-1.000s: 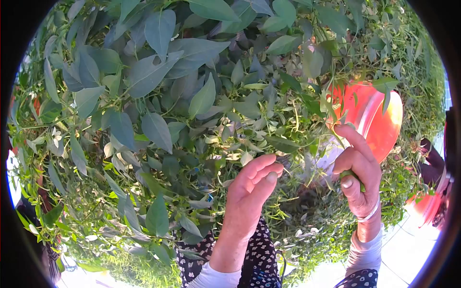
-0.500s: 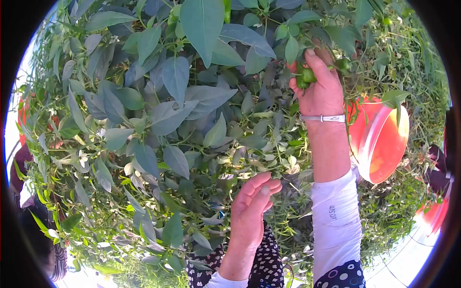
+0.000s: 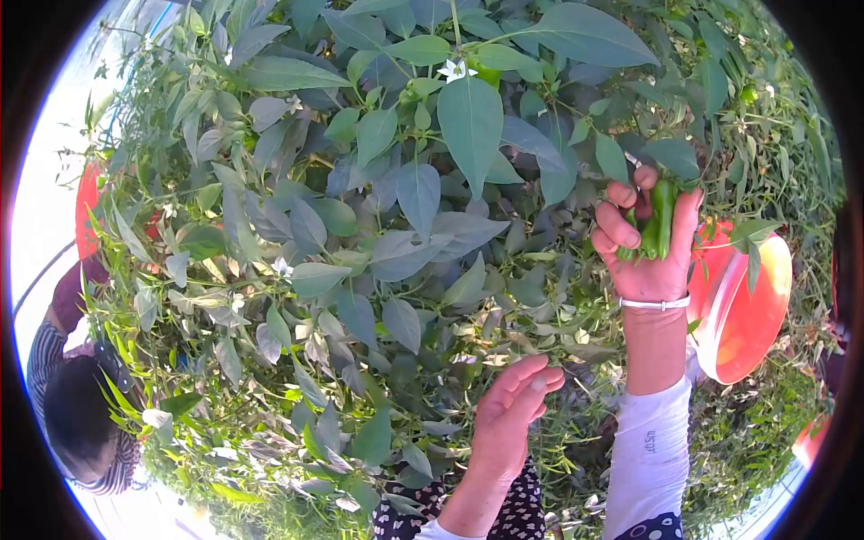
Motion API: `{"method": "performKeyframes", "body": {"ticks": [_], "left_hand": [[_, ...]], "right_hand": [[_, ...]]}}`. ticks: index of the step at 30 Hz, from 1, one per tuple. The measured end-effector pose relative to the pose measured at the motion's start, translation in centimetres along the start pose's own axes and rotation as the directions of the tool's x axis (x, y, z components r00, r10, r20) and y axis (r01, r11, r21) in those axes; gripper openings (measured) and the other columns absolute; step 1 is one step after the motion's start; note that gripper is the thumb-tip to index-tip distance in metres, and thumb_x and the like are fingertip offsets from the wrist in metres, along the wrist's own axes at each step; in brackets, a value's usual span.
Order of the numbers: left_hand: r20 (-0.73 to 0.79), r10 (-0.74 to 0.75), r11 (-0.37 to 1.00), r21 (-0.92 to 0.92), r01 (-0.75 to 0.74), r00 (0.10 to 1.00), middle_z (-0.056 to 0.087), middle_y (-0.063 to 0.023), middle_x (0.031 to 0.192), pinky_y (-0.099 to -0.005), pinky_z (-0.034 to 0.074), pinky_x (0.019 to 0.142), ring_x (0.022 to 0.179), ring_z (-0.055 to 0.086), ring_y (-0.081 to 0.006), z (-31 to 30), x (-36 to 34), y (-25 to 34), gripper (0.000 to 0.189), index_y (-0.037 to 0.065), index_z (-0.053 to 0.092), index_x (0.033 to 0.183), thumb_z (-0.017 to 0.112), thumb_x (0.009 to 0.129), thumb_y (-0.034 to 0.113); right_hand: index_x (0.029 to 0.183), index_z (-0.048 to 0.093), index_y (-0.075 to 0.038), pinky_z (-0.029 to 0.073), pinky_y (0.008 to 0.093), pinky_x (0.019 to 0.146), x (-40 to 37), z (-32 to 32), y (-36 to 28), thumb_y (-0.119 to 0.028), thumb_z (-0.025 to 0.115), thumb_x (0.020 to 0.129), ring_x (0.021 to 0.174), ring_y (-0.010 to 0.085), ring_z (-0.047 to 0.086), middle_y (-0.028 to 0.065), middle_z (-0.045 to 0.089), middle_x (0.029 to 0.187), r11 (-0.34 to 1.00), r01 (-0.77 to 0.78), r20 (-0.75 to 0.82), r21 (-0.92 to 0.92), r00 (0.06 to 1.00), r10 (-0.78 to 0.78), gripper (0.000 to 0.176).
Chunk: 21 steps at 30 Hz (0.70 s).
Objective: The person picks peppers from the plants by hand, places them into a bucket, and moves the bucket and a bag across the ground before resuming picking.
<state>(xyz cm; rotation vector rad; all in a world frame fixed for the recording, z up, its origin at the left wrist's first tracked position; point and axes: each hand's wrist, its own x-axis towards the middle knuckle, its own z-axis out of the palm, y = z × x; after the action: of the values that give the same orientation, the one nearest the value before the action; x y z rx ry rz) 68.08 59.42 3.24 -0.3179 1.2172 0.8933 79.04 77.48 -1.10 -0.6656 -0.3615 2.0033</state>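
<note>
My right hand (image 3: 650,277) is turned palm up with its fingers curled around several green peppers (image 3: 664,219). It is among the leaves at the right of the pepper plant (image 3: 472,126). Nearer to me and lower down, my left hand (image 3: 508,418) hangs in front of the foliage with nothing visible in it. Its fingers are loosely stretched and the thumb lies beside them. A white flower (image 3: 457,70) and a green pepper (image 3: 487,76), partly behind leaves, show near the top of the plant.
An orange-red bucket (image 3: 745,301) lies tilted among the plants right of my right forearm. Another person (image 3: 81,405) in a striped sleeve is bent low at the left. A red container (image 3: 87,211) shows behind the leaves at the far left.
My right hand has rolled palm up, and the peppers in it now show plainly. The view has shifted, so the plant and both hands appear lower and further right. The person at left has come into view.
</note>
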Motion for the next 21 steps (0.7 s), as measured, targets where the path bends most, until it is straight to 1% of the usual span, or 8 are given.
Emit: {"method": "performKeyframes", "body": {"ticks": [3, 9, 13, 16, 17, 19, 20, 21], "left_hand": [[0.002, 0.001, 1.000, -0.022, -0.001, 1.000, 0.061, -0.0064, 0.108, -0.0242, 0.042, 0.077, 0.103, 0.056, -0.0179, 0.0, -0.1, -0.1, 0.032, 0.009, 0.050, 0.118, 0.052, 0.088, 0.020], [0.029, 0.008, 0.998, -0.056, -0.006, 1.000, 0.060, -0.0057, 0.109, -0.0236, 0.041, 0.078, 0.103, 0.056, -0.0170, -0.1, -0.2, 0.1, 0.032, 0.009, 0.050, 0.118, 0.052, 0.088, 0.020], [0.019, 0.004, 0.999, -0.044, -0.004, 1.000, 0.060, -0.0044, 0.108, -0.0242, 0.040, 0.079, 0.103, 0.055, -0.0165, 0.0, -0.3, 0.1, 0.033, 0.009, 0.050, 0.119, 0.051, 0.089, 0.022], [0.018, 0.017, 0.997, -0.070, -0.016, 1.000, 0.060, -0.0043, 0.109, -0.0260, 0.038, 0.080, 0.105, 0.054, -0.0168, 0.0, -0.4, 0.3, 0.037, 0.010, 0.048, 0.120, 0.052, 0.089, 0.028], [0.053, 0.035, 0.992, -0.121, -0.028, 0.998, 0.059, -0.0046, 0.110, -0.0263, 0.038, 0.080, 0.106, 0.053, -0.0173, -0.2, -0.4, 0.2, 0.039, 0.010, 0.047, 0.121, 0.052, 0.088, 0.031], [0.056, 0.045, 0.988, -0.153, -0.036, 0.997, 0.058, -0.0053, 0.113, -0.0286, 0.038, 0.082, 0.109, 0.051, -0.0195, -0.6, -0.5, 0.8, 0.043, 0.010, 0.045, 0.122, 0.050, 0.089, 0.036], [0.067, 0.129, 0.967, -0.230, -0.110, 0.989, 0.057, -0.0060, 0.113, -0.0297, 0.039, 0.083, 0.109, 0.051, -0.0202, -0.8, -0.5, 1.1, 0.045, 0.010, 0.045, 0.123, 0.049, 0.089, 0.039], [0.070, 0.208, 0.934, -0.310, -0.177, 0.976, 0.056, -0.0066, 0.114, -0.0307, 0.039, 0.084, 0.109, 0.050, -0.0210, -1.0, -0.7, 1.5, 0.046, 0.010, 0.044, 0.123, 0.047, 0.089, 0.041]], "right_hand": [[0.093, 0.049, -0.012, 0.031, 0.0232, 0.053, -2.3, 0.5, 0.2, -0.059, 0.042, 0.086, 0.058, 0.0095, 0.039, 0.0006, 0.046, 0.081, 0.995, -0.023, -0.098, 0.099, 0.995, 0.033, 0.047], [0.086, 0.046, -0.007, 0.037, 0.0233, 0.053, -4.9, 4.9, 0.7, -0.034, 0.056, 0.085, 0.063, 0.0132, 0.046, 0.0079, 0.048, 0.087, 0.999, -0.004, 0.088, -0.051, 0.996, 0.009, 0.029], [0.098, 0.049, -0.002, 0.041, 0.0254, 0.054, 2.1, 8.4, -0.5, -0.014, 0.061, 0.075, 0.063, 0.0138, 0.050, 0.0145, 0.052, 0.102, 0.902, 0.180, -0.026, -0.392, 0.978, -0.207, 0.028], [0.098, 0.053, -0.002, 0.042, 0.0251, 0.056, 7.4, 8.4, 0.0, -0.016, 0.062, 0.076, 0.065, 0.0115, 0.051, 0.0103, 0.054, 0.100, 0.787, 0.138, 0.114, -0.601, 0.990, -0.086, 0.028], [0.106, 0.053, -0.003, 0.040, 0.0219, 0.057, 7.9, 8.9, 0.3, -0.019, 0.060, 0.076, 0.066, 0.0078, 0.048, 0.0073, 0.057, 0.098, 0.475, 0.288, 0.312, -0.832, 0.950, -0.031, 0.035], [0.115, 0.053, -0.005, 0.038, 0.0186, 0.058, 7.8, 9.9, 0.8, -0.023, 0.058, 0.076, 0.068, 0.0040, 0.044, 0.0043, 0.060, 0.095, 0.100, 0.446, 0.455, -0.890, 0.885, 0.103, 0.044], [0.109, 0.056, -0.004, 0.039, 0.0192, 0.058, 6.9, 10.3, 0.9, -0.022, 0.060, 0.074, 0.067, 0.0039, 0.046, 0.0019, 0.061, 0.089, 0.077, 0.475, 0.481, -0.877, 0.872, 0.097, 0.039], [0.102, 0.057, -0.004, 0.040, 0.0217, 0.057, 5.3, 10.8, 0.9, -0.018, 0.062, 0.071, 0.066, 0.0058, 0.047, 0.0015, 0.060, 0.085, 0.145, 0.346, 0.365, -0.927, 0.921, 0.137, 0.034]]}}
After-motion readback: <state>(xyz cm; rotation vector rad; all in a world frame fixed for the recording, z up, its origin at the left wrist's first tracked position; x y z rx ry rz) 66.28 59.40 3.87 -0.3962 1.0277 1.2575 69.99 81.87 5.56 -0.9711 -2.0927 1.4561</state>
